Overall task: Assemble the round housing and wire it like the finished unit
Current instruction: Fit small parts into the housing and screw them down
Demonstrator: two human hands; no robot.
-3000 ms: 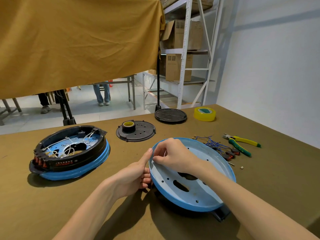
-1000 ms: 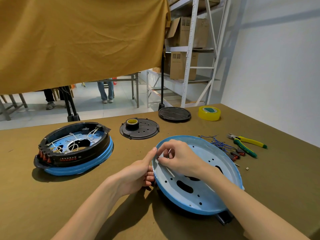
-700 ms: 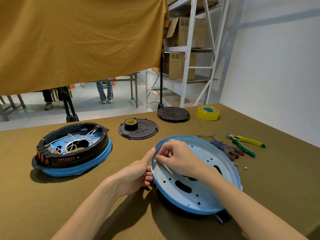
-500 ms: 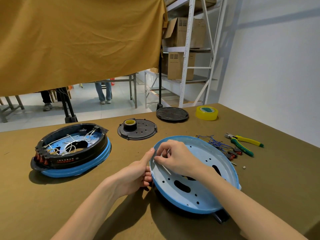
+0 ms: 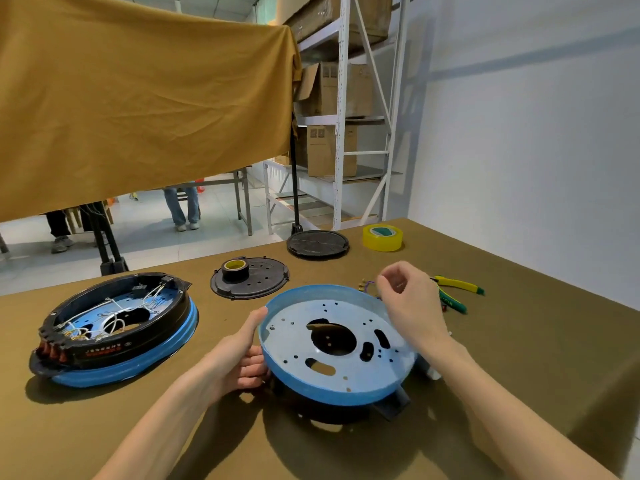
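While my left hand grips the near-left rim of the blue housing pan, thumb along the lip, the pan sits tilted on a black ring mid-tabletop. My right hand hovers over the far rim, fingertips pinched together; whether they hold anything I cannot tell. Pan looks thin, stiff and light, smooth paint likely slippery: hold by the rim. Loose wires and pliers lie just beyond; finished unit stands left, well apart. Open tabletop lies right and in front.
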